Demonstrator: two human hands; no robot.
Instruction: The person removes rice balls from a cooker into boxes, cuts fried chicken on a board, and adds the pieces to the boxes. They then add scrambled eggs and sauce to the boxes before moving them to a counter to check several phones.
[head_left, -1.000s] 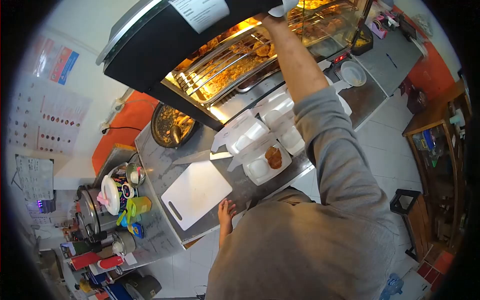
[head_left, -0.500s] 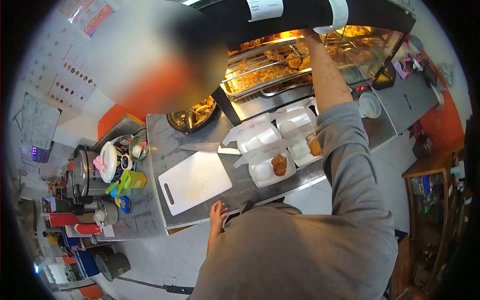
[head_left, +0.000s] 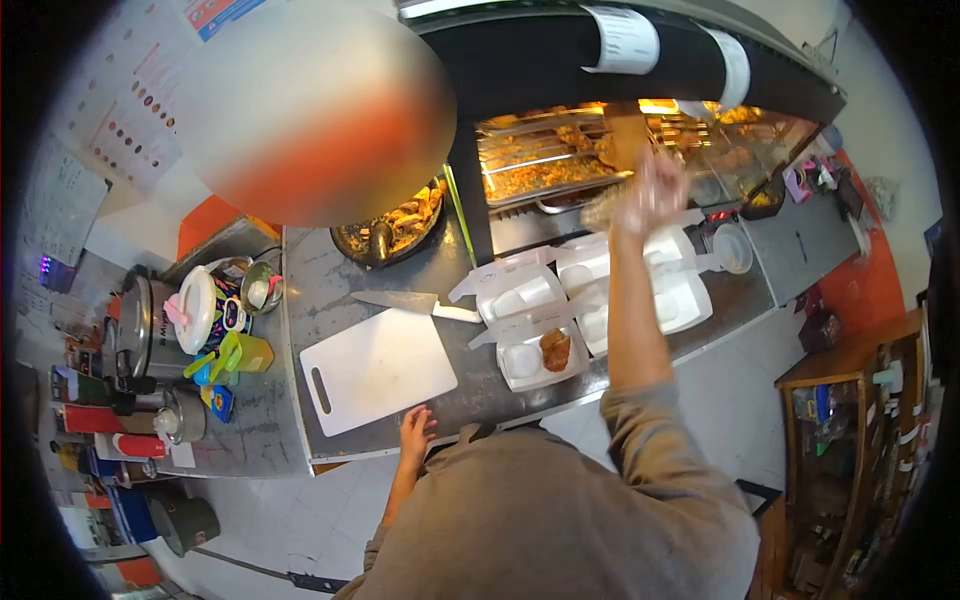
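My left hand [head_left: 416, 430] hovers at the counter's front edge near the white cutting board [head_left: 382, 368], its fingers loosely bent, apart and holding nothing. Out over the takeaway boxes, my right hand [head_left: 652, 188] is smeared by motion in front of the heated display. A brown blur lies just beyond its fingers; whether the hand grips it cannot be made out. Below is an open white box [head_left: 520, 378] with a mound of rice and a fried brown piece [head_left: 555, 350]. More open boxes [head_left: 688, 300] stand alongside, partly hidden by my right forearm.
A knife [head_left: 415, 302] lies behind the board. Food fills a black mortar [head_left: 365, 250] with a pestle. Trays of fried food [head_left: 540, 175] sit in the display. Containers, including a lidded white tub [head_left: 203, 310], crowd the left counter. A person, blurred, is across the counter.
My right hand has drawn back from inside the display to above the boxes. The camera view has shifted, and my left hand stays by the board.
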